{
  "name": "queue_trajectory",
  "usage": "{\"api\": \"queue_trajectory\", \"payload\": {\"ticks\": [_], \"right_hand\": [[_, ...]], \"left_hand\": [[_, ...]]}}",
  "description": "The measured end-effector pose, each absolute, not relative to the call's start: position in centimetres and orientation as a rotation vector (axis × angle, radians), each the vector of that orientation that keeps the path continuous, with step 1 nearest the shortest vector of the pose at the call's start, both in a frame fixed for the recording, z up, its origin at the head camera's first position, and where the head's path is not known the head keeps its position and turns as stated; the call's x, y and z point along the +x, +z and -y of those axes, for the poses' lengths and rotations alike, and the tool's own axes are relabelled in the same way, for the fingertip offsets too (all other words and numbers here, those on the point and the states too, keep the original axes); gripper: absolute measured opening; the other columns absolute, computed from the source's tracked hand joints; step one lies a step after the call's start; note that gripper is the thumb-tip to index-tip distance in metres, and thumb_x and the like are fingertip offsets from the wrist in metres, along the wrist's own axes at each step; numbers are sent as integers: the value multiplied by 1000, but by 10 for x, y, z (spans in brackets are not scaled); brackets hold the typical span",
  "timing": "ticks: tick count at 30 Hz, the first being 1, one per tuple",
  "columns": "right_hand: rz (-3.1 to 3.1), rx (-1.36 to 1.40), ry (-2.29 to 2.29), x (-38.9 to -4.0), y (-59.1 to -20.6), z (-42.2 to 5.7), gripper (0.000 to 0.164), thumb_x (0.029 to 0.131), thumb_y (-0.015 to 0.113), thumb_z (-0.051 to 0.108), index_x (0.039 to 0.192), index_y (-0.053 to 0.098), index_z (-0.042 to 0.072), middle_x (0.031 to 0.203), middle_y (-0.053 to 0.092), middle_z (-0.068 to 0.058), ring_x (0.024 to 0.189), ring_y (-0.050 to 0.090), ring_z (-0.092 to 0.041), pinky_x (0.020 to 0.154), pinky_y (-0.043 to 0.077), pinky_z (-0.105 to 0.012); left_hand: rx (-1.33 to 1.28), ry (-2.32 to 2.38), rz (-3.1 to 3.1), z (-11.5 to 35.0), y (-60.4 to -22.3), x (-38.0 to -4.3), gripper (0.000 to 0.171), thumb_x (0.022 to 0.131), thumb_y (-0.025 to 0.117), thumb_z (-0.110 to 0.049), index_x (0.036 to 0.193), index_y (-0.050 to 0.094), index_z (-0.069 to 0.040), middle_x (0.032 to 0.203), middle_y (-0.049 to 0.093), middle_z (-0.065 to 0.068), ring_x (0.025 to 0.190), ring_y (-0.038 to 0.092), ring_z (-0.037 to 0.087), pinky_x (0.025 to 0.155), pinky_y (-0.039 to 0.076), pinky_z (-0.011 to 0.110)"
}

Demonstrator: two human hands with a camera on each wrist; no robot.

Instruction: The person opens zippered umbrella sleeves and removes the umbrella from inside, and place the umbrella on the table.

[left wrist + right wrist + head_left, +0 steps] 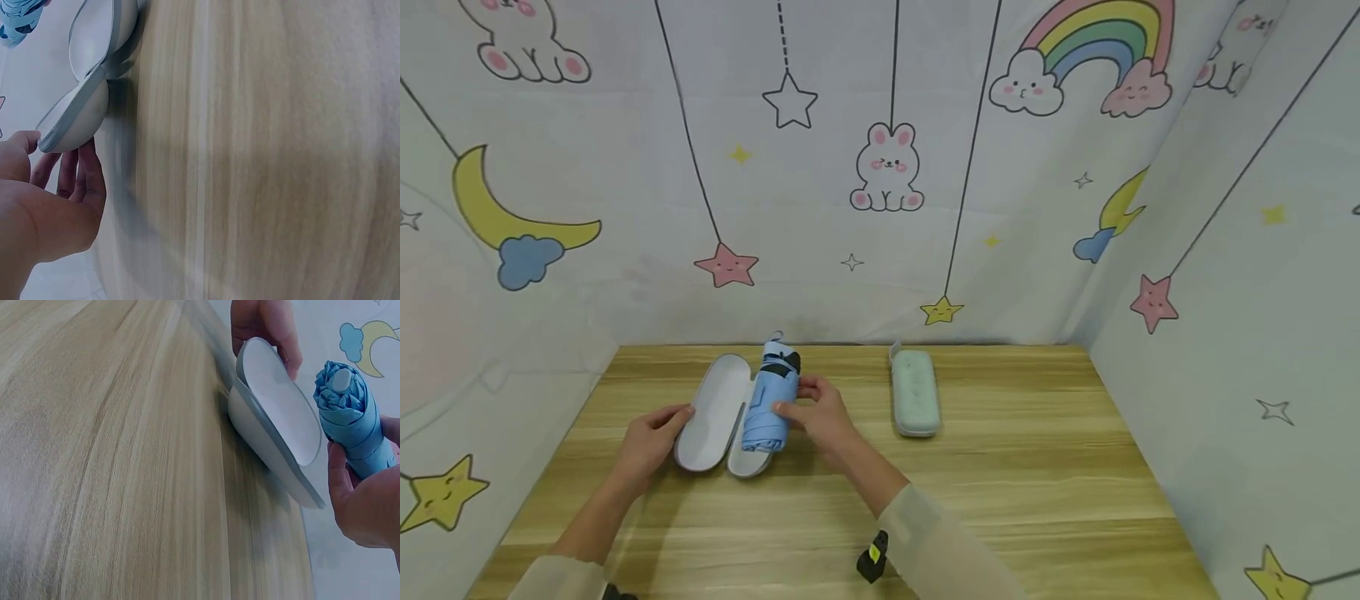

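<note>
A compact folded umbrella (769, 400) in light blue fabric is in my right hand (829, 421), gripped around its side. It is held above one half of an open hard case (711, 417), pale inside with a grey rim. My left hand (651, 442) pinches the outer edge of the other half, thumb on the rim and fingers beneath, as the left wrist view shows. The right wrist view shows the umbrella's bunched end (340, 394) apart from the case. In the head view, the umbrella hides much of the case half below it.
A closed pale green case (915, 393) lies on the wooden table (1015, 467), right of the right hand. A black device (872, 558) with a yellow mark is beside the right sleeve. A printed white curtain (820, 208) stands behind the table's back edge.
</note>
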State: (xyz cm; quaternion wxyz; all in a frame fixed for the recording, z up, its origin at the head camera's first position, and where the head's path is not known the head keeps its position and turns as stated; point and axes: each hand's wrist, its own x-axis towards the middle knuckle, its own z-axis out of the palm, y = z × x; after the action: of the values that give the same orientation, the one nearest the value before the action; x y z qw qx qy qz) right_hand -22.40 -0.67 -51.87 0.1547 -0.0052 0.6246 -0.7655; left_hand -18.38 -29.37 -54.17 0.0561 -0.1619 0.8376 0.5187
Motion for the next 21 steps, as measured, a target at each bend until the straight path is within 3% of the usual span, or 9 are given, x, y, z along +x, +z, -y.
{"api": "queue_trajectory", "payload": {"ticks": [3,7,14,21], "right_hand": [[-1803,-21,-2186,-225,-517,4,54,88,86,4,134,59,4,118,66,-10,98,70,-22,83,62,-36],[-1816,-20,-2190,-226,-515,-1,55,88,87,4,135,59,4,119,67,-10,96,70,-22,82,63,-36],[-1815,-24,-2197,-228,-514,-8,57,88,86,4,138,58,3,120,66,-11,95,71,-22,83,62,-35],[-1839,-32,-2173,-229,-510,-18,59,88,87,8,139,58,7,122,66,-9,100,70,-23,86,62,-37]], "left_hand": [[-485,1576,-2538,294,-542,-184,76,109,51,-53,155,45,8,159,43,31,146,43,40,111,45,41],[-488,1583,-2532,294,-543,-184,76,110,51,-52,155,45,8,160,43,31,146,43,40,107,46,36],[-509,1602,-2500,296,-543,-186,78,109,49,-54,157,42,8,162,38,32,149,37,43,120,35,55],[-504,1601,-2497,296,-543,-186,79,109,50,-55,158,41,8,163,37,32,150,37,43,121,34,56]]}}
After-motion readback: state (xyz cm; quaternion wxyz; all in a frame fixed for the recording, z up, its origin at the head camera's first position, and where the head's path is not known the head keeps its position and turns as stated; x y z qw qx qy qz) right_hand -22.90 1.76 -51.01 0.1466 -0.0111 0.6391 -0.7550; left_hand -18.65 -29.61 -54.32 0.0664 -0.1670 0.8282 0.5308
